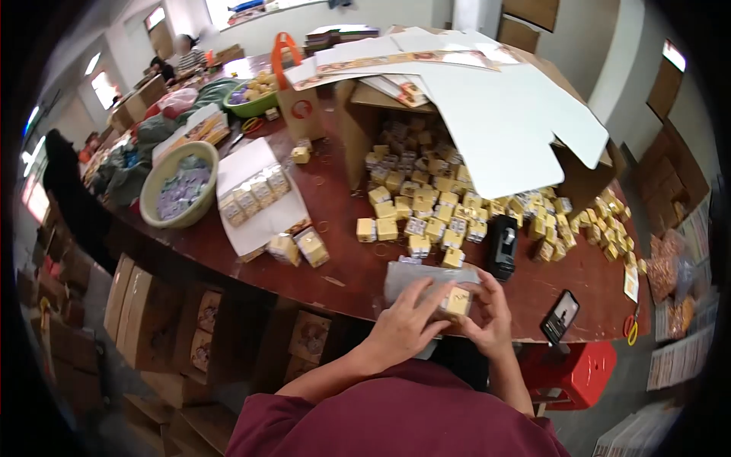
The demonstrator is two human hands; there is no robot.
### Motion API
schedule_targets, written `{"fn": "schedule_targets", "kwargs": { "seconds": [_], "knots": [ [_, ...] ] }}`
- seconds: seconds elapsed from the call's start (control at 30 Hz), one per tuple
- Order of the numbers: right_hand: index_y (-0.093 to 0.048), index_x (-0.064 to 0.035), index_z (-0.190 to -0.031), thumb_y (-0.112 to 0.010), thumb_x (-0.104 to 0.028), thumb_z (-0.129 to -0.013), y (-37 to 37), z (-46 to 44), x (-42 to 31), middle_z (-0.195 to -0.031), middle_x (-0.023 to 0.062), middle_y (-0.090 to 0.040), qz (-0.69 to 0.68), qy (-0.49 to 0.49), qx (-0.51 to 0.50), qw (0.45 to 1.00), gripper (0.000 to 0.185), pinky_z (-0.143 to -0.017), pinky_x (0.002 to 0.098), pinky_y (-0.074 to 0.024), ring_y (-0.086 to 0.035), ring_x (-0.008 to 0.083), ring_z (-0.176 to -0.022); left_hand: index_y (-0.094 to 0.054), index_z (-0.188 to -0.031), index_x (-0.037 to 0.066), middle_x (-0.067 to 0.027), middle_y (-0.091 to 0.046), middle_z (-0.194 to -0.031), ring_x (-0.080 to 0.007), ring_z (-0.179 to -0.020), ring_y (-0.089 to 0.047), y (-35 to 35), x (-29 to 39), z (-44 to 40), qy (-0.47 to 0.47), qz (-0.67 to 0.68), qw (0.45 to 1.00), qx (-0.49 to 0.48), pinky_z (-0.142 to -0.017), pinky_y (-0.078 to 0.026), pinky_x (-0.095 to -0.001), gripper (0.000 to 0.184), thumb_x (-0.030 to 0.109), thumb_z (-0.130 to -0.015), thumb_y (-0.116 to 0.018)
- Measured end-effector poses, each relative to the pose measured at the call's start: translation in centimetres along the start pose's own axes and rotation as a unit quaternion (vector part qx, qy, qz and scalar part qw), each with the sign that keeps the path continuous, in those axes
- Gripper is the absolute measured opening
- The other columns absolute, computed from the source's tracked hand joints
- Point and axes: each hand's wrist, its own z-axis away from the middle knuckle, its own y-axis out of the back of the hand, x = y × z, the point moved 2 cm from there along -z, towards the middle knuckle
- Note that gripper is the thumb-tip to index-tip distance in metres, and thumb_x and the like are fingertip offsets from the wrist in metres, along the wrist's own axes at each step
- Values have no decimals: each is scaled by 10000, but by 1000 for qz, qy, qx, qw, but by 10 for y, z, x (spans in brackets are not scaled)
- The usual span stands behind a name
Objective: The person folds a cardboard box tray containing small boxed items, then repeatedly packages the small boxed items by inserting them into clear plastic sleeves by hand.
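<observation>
Close to the table's front edge, a small yellow box (458,302) is between my two hands. My left hand (403,324) is closed on the box's left side, its fingers lying across a sheet of clear plastic film or a bag (407,278). My right hand (491,316) curls around the box's right side, thumb underneath. The film spreads on the table behind the fingers and partly covers the box's surroundings. Just beyond my right hand stands a black tape dispenser (502,247). Many similar yellow boxes (426,206) lie piled ahead.
A large carton (354,141) lies open toward me, white card sheets (487,114) on top. Left are a bowl of purple packets (148,209), a white card (251,242) with boxes, and an orange-handled bag (301,114). Right: phone (561,316), scissors (630,329), red stool (590,377). People sit far left.
</observation>
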Motion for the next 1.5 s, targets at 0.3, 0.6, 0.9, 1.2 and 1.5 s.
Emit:
{"fn": "schedule_targets", "kwargs": {
  "seconds": [0.3, 0.6, 0.9, 1.2, 1.5],
  "knots": [
    [-45, -59, -1655, -740, -79, -926, -7, -17, 9, -1549, 242, -443, -83, 17, 25, 996, 1008, -1092, 395, -466, -580, 284, -1293, -567, -1410, 75, -179, -545, -1207, -361, -1063, -612, 40, -39, -13, 33, -28, 996, 75, -913, -556, -423, 663, 197, -809, -819],
    [-341, 26, -1571, -643, -15, -989, 26, -1, 31, -1449, 201, -554, 21, -27, 119, 992, 657, -970, 332, -526, -654, 193, -1101, -663, -1277, 80, -102, -573, -1033, -301, -1106, -539, 81, -117, 3, 89, -288, 942, 145, -1198, -247, -601, 572, 336, -794, -831],
    [-615, 58, -1322, -639, -9, -992, 49, -13, 23, -1320, 161, -648, 141, -8, 166, 976, 338, -943, 296, -527, -661, 168, -1099, -611, -1346, 68, -156, -519, -1353, -375, -1299, -435, 56, -115, 13, 80, -341, 908, 228, -1145, -266, -585, 681, 356, -781, -859],
    [-740, 47, -1065, -720, -113, -915, 27, -36, 41, -932, 199, -764, 278, -121, 126, 945, 219, -753, 367, -571, -754, 281, -817, -459, -1399, -120, -273, -452, -1431, -445, -1359, -422, -60, -29, -7, 24, -178, 978, -110, -1159, -370, -502, 1005, 401, -675, -923],
    [-726, 10, -1022, -827, -227, -800, -3, -35, 37, -953, 191, -762, 402, -140, 89, 901, 339, -802, 443, -567, -739, 356, -896, -376, -1473, -64, -270, -497, -1419, -429, -1350, -467, -71, -51, -7, 16, -118, 990, -81, -1166, -379, -522, 1038, 273, -666, -935]
  ]
}}
